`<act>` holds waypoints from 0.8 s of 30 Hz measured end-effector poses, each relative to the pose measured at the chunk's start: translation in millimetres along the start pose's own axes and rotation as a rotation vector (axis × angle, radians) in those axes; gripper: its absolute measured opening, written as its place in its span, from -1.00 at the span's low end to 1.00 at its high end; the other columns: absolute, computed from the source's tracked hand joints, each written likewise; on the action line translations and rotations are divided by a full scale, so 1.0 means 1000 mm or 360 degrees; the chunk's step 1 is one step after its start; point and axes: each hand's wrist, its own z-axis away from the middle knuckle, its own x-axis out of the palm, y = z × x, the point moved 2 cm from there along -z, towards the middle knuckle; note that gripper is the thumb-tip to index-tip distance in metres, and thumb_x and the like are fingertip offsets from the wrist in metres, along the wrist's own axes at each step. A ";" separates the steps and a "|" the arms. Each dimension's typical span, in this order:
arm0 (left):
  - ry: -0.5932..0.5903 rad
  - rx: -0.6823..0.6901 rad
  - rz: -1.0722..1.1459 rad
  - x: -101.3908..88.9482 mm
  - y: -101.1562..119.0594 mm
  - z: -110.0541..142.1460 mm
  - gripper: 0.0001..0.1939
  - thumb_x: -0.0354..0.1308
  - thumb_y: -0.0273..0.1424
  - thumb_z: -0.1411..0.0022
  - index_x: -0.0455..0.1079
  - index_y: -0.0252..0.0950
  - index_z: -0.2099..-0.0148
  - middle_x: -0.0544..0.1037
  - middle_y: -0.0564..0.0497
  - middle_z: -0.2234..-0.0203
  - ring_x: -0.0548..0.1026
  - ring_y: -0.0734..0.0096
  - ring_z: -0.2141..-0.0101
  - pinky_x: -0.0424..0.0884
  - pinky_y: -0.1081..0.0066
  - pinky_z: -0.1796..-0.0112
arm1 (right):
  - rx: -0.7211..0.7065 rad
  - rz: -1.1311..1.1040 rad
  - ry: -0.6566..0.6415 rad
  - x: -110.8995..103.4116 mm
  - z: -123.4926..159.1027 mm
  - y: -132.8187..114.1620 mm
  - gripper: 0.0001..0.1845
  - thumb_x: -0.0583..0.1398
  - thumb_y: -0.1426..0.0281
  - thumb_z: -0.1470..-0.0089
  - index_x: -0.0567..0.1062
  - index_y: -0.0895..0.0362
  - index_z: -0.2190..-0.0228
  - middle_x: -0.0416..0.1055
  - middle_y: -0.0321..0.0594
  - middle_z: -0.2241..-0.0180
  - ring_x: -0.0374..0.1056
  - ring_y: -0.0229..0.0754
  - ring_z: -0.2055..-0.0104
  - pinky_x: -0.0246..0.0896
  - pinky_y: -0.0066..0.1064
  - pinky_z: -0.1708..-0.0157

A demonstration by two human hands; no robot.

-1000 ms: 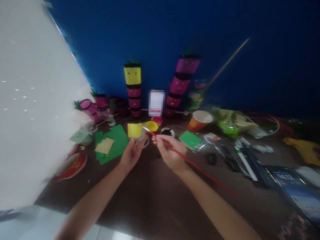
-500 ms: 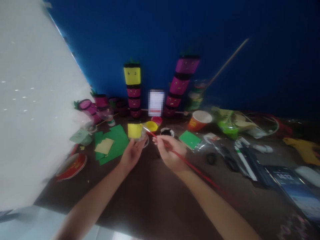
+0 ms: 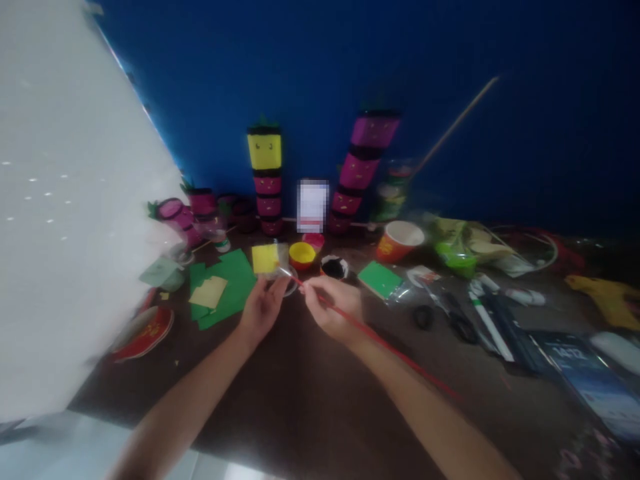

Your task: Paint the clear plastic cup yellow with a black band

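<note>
My left hand (image 3: 263,303) is closed on the lower edge of a small cup (image 3: 265,259), yellow over most of its side and greyish, see-through looking on its right. My right hand (image 3: 334,305) grips a long red paintbrush (image 3: 367,325) whose handle slants down to the right. The brush tip meets the cup's side near the right of the yellow area; blur hides the exact contact. Just behind stands a pot of yellow paint (image 3: 303,256), with a pot of black paint (image 3: 335,268) to its right and a pink pot (image 3: 313,241) further back.
Stacked magenta cups (image 3: 360,173) and a yellow-topped stack (image 3: 265,150) stand by the blue wall. Green sheets (image 3: 235,280) lie left; a red paper cup (image 3: 400,241), scissors (image 3: 463,325), a phone (image 3: 585,373) and a yellow glue gun (image 3: 607,300) are at right.
The cup has turned and shifted slightly left, showing more of its greyish side. My right hand has brought the brush down and left, its tip now lower on the cup.
</note>
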 end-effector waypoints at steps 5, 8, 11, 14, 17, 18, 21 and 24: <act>0.0008 0.0048 0.0027 0.002 0.001 0.000 -0.76 -0.07 -0.43 -0.30 0.37 -0.45 0.14 0.56 -0.20 0.20 0.46 0.25 0.02 0.43 0.38 0.04 | -0.0125 0.0005 0.0003 -0.002 0.000 -0.001 -0.86 0.12 0.50 -0.05 0.44 0.13 0.50 0.46 -0.31 0.57 0.35 -0.34 0.55 0.25 -0.51 0.49; -0.0002 0.0002 0.0004 0.000 0.000 -0.001 -0.76 -0.05 -0.40 -0.29 0.37 -0.45 0.15 0.56 -0.22 0.22 0.48 0.25 0.04 0.43 0.40 0.04 | -0.0116 -0.0007 0.0039 -0.002 0.000 -0.002 -0.86 0.11 0.50 -0.07 0.45 0.12 0.46 0.48 -0.30 0.54 0.36 -0.33 0.52 0.26 -0.51 0.47; 0.0020 -0.0008 -0.0003 0.001 0.000 0.001 -0.75 -0.05 -0.40 -0.29 0.36 -0.44 0.11 0.55 -0.21 0.19 0.46 0.27 0.02 0.42 0.40 0.02 | -0.0126 0.0000 -0.0019 -0.001 0.000 -0.002 -0.88 0.12 0.49 -0.07 0.45 0.13 0.46 0.48 -0.29 0.53 0.36 -0.33 0.52 0.25 -0.52 0.47; 0.0044 0.0013 0.0002 0.005 0.001 0.003 -0.73 -0.07 -0.41 -0.31 0.34 -0.44 0.06 0.54 -0.19 0.15 0.44 0.29 0.00 0.39 0.40 0.00 | -0.0161 -0.0001 -0.0066 -0.001 0.001 -0.002 -0.87 0.13 0.50 -0.05 0.43 0.14 0.50 0.46 -0.31 0.56 0.35 -0.34 0.53 0.24 -0.52 0.48; 0.0054 0.0012 -0.0024 0.009 0.002 0.005 -0.72 -0.09 -0.40 -0.32 0.36 -0.47 0.10 0.53 -0.22 0.15 0.45 0.27 0.01 0.39 0.40 0.00 | -0.0162 -0.0004 -0.0021 -0.002 0.001 -0.003 -0.87 0.12 0.51 -0.05 0.44 0.13 0.48 0.46 -0.31 0.55 0.36 -0.34 0.52 0.25 -0.52 0.46; 0.0058 0.0013 -0.0032 0.009 0.002 0.005 -0.73 -0.09 -0.41 -0.31 0.36 -0.47 0.12 0.53 -0.22 0.15 0.45 0.27 0.01 0.39 0.40 0.00 | -0.0152 -0.0006 -0.0008 -0.002 0.001 -0.002 -0.88 0.12 0.51 -0.05 0.45 0.13 0.46 0.47 -0.30 0.54 0.36 -0.34 0.51 0.25 -0.52 0.45; 0.0080 0.0025 -0.0028 0.011 0.002 0.005 -0.77 -0.05 -0.44 -0.29 0.38 -0.45 0.15 0.53 -0.20 0.15 0.45 0.27 0.01 0.38 0.40 -0.02 | -0.0131 -0.0014 -0.0030 -0.001 0.001 -0.001 -0.87 0.11 0.49 -0.06 0.44 0.12 0.46 0.46 -0.30 0.54 0.35 -0.33 0.52 0.26 -0.51 0.46; 0.0111 0.0027 -0.0005 0.011 0.002 0.006 -0.79 -0.03 -0.43 -0.28 0.38 -0.43 0.16 0.53 -0.18 0.14 0.44 0.29 0.00 0.36 0.40 -0.03 | -0.0133 -0.0004 -0.0063 -0.001 0.002 -0.001 -0.86 0.11 0.48 -0.06 0.43 0.12 0.49 0.45 -0.31 0.57 0.33 -0.33 0.54 0.24 -0.50 0.49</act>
